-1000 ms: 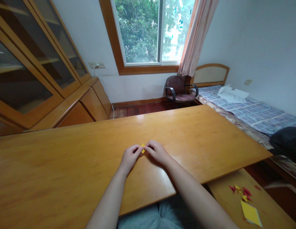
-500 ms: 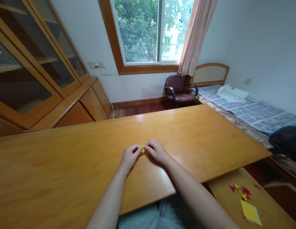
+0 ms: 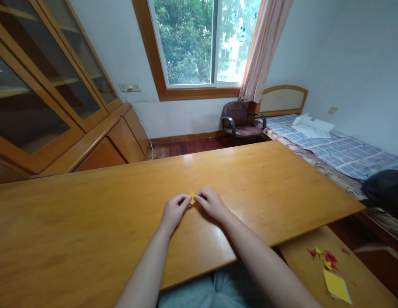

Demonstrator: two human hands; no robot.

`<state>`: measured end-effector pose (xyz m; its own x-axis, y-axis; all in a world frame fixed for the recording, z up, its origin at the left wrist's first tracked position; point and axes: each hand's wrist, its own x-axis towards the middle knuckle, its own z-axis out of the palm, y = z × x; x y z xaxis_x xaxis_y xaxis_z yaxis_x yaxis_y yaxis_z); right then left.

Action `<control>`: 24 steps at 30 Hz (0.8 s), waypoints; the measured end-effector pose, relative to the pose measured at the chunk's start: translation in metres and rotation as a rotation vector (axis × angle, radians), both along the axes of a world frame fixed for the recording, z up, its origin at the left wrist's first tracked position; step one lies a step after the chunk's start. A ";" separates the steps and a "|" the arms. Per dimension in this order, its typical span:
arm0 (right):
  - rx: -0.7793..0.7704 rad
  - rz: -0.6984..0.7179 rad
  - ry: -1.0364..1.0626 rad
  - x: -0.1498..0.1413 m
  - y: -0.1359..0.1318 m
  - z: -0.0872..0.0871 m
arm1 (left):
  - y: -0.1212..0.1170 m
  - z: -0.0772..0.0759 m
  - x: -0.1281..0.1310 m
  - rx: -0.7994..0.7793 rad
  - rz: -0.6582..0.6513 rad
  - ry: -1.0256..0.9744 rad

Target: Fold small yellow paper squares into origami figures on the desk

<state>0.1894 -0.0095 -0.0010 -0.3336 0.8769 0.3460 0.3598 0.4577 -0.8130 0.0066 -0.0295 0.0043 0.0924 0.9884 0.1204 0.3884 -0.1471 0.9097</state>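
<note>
A small folded piece of yellow paper (image 3: 193,198) is held between my two hands, just above or on the wooden table (image 3: 89,214); the gap, if any, is too small to judge. My left hand (image 3: 175,210) pinches its left side between thumb and fingertips. From the right, my right hand (image 3: 211,202) grips the other side in the same way, fingers curled. The fingertips cover parts of the paper, so its folds cannot be made out.
On a lower wooden surface (image 3: 301,256) at the right lie several red and yellow folded paper pieces (image 3: 330,259) and a stack of yellow paper squares (image 3: 336,285). Beyond the table stand a maroon armchair (image 3: 237,117), a bed (image 3: 346,149) and a glass-fronted cabinet (image 3: 51,81).
The yellow paper shows slightly more of its face between my fingertips, and the fingers have shifted a little. Both arms stay almost where they were.
</note>
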 end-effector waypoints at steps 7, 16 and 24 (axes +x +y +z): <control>-0.033 -0.018 0.019 0.000 0.001 0.000 | 0.000 0.002 -0.001 -0.002 0.040 -0.032; -0.032 -0.044 0.044 0.001 0.002 -0.003 | 0.002 -0.002 -0.002 -0.012 0.053 -0.096; -0.052 -0.045 0.073 0.001 0.003 -0.003 | 0.001 -0.003 -0.003 -0.012 0.050 -0.112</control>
<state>0.1900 -0.0070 -0.0045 -0.2689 0.9079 0.3214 0.3175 0.3987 -0.8604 0.0035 -0.0283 0.0011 0.0292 0.9930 0.1148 0.2912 -0.1183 0.9493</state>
